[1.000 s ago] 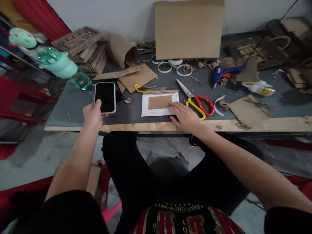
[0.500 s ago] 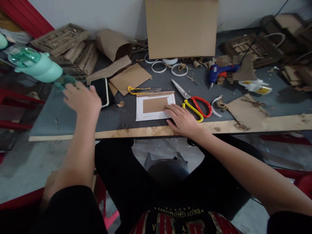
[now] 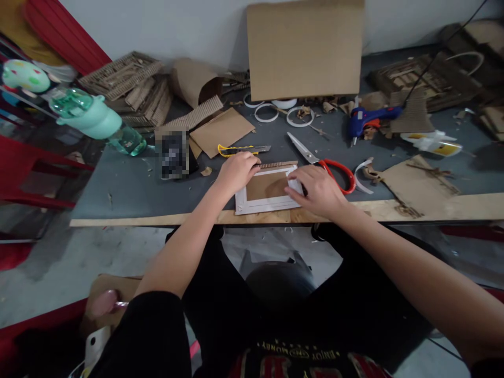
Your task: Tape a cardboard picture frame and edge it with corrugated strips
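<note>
Basically grey tbl [image 3: 129,194], wood edge [image 3: 444,207], white frame [image 3: 270,206] atop, pale wall [image 3: 177,26] bhd

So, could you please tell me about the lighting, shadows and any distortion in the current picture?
In the head view, dim light, with a soft shadow on the brown centre of the white-bordered panel near the right hand; also there, a pixelated patch masks detail beside the green bottle, whose outward lean may be lens distortion.

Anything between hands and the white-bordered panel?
Nothing visible. The left hand is at the far left corner of the white-bordered panel, the right hand over its right side. The yellow cutter lies beyond the far edge, the scissors beyond the far right corner; neither in between.
</note>
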### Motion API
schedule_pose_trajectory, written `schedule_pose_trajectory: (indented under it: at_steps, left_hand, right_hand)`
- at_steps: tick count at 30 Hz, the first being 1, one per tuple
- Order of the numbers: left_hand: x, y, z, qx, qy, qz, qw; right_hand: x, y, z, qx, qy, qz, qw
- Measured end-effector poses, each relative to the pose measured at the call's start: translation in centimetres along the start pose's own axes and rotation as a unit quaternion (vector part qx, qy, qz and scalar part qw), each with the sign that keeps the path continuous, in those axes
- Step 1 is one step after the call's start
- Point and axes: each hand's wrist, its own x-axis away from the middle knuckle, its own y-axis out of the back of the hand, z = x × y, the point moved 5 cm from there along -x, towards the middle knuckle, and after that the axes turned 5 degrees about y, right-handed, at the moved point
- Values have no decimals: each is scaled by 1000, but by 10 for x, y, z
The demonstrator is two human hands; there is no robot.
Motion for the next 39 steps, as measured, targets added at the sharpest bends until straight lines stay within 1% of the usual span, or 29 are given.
schedule_pose_trajectory:
  at_steps: [3,5,7,9,13,18,21,24,28,31,35,37,39]
  left_hand:
    - [2,-3,-1,24,0,-21,999]
    - [1,-6,-2,48,16,-40,998]
    - [-1,-9,-2,66,39,-50,996]
    - [-2,-13,-4,73,46,-52,995]
    - [-4,-17,-6,70,2,-49,996]
    - [-6,-12,-6,55,-34,-52,997]
    - [-6,-8,1,61,-35,-33,997]
    - [-5,-3,13,60,-33,-19,997]
    - [-4,-2,23,58,-44,-1,997]
    - [-4,-3,22,27,-31,-20,999]
    - [-5,-7,13,-1,1,-34,999]
    - [-4,-7,10,1,-5,-36,999]
    - [-4,-6,9,8,-25,-39,999]
  right_hand:
    - [-6,3,-23,-1,-61,-29,998]
    - [-11,0,-31,-4,-74,-25,997]
    - [-16,-5,-33,0,-70,-7,997]
    - [-20,-12,-32,9,-66,19,998]
    - [-27,-19,-31,18,-64,60,996]
    - [-32,-15,-37,26,-59,83,994]
    - [-34,-15,-41,36,-71,89,993]
    - [-34,-15,-44,35,-76,88,993]
    - [-29,-12,-46,40,-69,94,992]
    - [-25,-9,-51,41,-59,96,993]
    - [-24,-8,-62,39,-59,105,992]
    - [-24,-8,-66,45,-69,104,991]
    - [-23,-6,-66,49,-72,97,991]
